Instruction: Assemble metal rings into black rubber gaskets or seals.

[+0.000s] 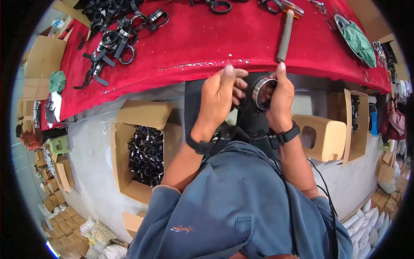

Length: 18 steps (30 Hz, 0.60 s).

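Observation:
My right hand grips a ring-shaped part with a silver metal band and a black rim, its thumb pointing up. The ring stands on edge, its opening facing that palm. Just left of it, my left hand is raised with thumb apart and fingers loosely bent; no held thing shows in it, though its palm side is partly hidden. Both hands are over my lap, at the near edge of the red-covered table. Beyond my right hand, a hammer lies on the cloth, its wooden handle towards me.
Similar black and silver rings are heaped at the table's far left. A green cloth bundle lies at the right. An open carton full of black rings stands on the floor at left; a beige plastic stool is at right.

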Tool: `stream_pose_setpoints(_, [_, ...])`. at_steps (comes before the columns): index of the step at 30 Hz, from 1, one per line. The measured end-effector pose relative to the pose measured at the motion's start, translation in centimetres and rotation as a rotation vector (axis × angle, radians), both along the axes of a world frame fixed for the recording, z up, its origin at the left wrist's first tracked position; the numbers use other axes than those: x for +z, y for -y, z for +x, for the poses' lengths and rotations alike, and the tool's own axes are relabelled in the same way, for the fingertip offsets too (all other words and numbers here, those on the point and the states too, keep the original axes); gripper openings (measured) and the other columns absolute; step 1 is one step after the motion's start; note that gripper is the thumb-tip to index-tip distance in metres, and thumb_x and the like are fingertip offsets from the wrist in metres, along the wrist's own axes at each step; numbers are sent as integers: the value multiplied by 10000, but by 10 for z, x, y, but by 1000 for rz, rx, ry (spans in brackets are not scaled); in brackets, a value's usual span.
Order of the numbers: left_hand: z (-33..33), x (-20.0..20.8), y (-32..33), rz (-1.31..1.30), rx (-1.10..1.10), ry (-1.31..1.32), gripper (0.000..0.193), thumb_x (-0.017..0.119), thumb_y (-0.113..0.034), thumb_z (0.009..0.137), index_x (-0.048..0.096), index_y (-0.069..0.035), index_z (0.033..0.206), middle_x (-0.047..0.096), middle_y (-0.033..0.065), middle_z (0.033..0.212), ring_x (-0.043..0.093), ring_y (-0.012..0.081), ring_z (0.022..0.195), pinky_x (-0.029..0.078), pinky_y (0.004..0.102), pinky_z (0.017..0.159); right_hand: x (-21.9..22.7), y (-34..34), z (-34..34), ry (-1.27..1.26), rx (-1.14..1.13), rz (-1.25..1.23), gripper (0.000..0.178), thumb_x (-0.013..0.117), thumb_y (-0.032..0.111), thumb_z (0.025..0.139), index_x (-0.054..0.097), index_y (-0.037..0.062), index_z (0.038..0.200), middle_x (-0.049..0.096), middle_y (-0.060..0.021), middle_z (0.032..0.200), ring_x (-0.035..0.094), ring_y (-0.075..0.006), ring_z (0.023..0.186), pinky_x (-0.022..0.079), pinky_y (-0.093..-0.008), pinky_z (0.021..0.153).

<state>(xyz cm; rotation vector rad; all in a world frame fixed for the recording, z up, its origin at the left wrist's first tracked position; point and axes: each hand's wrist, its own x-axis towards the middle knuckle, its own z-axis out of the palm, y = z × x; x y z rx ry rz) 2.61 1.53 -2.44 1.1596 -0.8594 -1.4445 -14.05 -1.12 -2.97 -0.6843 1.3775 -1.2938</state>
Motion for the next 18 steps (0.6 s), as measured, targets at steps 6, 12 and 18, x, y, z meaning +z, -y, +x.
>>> stream_pose_setpoints(6, [11, 3, -33, -195, -32, 307, 246, 855, -64, 899, 748, 17, 1105, 739, 39, 939, 669, 102, 832, 555, 284, 724, 6, 9, 32, -88, 57, -55, 565, 554, 551, 1114, 589, 98, 777, 489, 16, 571, 452, -87, 454, 332, -283, 433])
stream_pose_setpoints(12, [29, -1, -35, -435, 201, 462, 320, 866, -254, 906, 749, 22, 1019, 655, 158, 809, 633, 275, 694, 499, 401, 640, 2, 19, 59, -73, 132, -54, 583, 541, 555, 1117, 529, 135, 712, 486, 30, 567, 448, -78, 445, 320, -271, 426])
stream_pose_setpoints(18, [80, 9, -34, -362, 173, 408, 273, 856, -188, 917, 743, -3, 1083, 694, 117, 871, 673, 214, 742, 539, 366, 681, 18, 31, 115, 9, 232, 7, 578, 536, 568, 1114, 484, 161, 707, 455, 40, 546, 428, -75, 440, 309, -266, 426])
